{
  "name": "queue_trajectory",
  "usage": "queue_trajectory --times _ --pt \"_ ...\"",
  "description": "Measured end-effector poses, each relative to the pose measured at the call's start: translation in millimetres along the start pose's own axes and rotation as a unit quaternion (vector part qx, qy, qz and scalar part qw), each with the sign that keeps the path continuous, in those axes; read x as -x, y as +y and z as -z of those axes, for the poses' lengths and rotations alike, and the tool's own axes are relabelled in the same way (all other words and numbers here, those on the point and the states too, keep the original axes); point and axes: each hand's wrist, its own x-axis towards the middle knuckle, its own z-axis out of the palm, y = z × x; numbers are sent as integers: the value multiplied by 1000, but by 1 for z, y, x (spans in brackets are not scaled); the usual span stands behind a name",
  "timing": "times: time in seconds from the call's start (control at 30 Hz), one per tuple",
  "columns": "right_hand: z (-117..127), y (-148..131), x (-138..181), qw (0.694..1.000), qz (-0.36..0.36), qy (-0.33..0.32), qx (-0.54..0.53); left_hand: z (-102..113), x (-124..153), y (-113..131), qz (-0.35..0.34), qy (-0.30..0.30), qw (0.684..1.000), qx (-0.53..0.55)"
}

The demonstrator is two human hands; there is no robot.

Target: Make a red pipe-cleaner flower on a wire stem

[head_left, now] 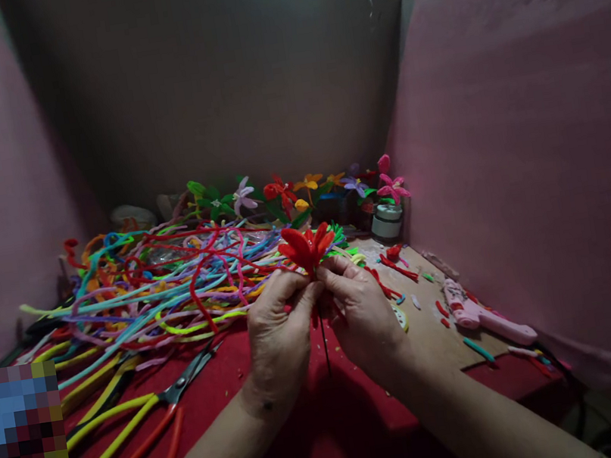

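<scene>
A red pipe-cleaner flower [306, 248] is held upright between both hands, its petals spread above the fingers. My left hand [283, 316] pinches its base from the left with thumb and fingertips. From the right, my right hand [358, 301] is closed at the same spot, thumb and index finger pressed together just under the petals. A thin dark stem [326, 348] hangs straight down between the hands. Some red pieces show partly below the fingers, and the exact grip point is hidden by the fingertips.
Loose coloured pipe cleaners [164, 281] heap up at left. Scissors [183, 385] lie on the red cloth [233, 439]. A pink glue gun [488, 316] and cut scraps lie on the board [439, 316] at right. Finished flowers [280, 191] and a jar [387, 223] stand behind.
</scene>
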Motion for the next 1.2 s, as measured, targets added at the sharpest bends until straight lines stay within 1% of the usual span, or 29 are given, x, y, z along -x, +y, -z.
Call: queue_trajectory --times 0.13,0.23,0.37,0.5,0.63,0.7,0.77,0.83,0.9,0.93,1.0,1.03,1.07,1.1,1.2 --pt "-1 -6 1 999 2 -22 23 2 3 1 -59 -7 997 -52" --pt "3 -8 0 995 18 -47 81 3 3 3 -83 -10 993 -83" --pt "10 -5 -2 990 43 -46 126 4 2 3 -111 -2 986 -123" --pt "14 -5 -5 979 90 -53 173 5 0 2 -120 12 988 -96" --pt "12 -8 -6 964 150 -59 213 6 -3 2 -100 8 992 -79" --pt "11 -8 -5 960 156 -62 224 8 -5 2 -77 17 992 -95" --pt "10 -8 -4 954 155 -52 251 10 -6 4 -48 15 991 -126" --pt "9 -8 -3 948 157 -37 275 14 -5 9 -16 -25 984 -173" --pt "10 -9 -3 945 161 -24 283 19 -2 18 -11 -46 975 -218" --pt "10 -9 -3 944 162 -20 285 22 0 24 -32 -25 971 -234" --pt "11 -10 -3 939 172 -13 299 25 3 36 -103 54 958 -263" --pt "12 -9 -2 932 183 -13 312 27 3 42 -138 82 947 -277" --pt "13 -9 -2 924 195 -17 327 28 1 46 -166 89 936 -296" --pt "13 -9 -1 916 209 -20 342 28 -1 50 -190 83 926 -315" --pt "14 -10 3 897 229 -35 376 28 -10 55 -239 20 904 -354"
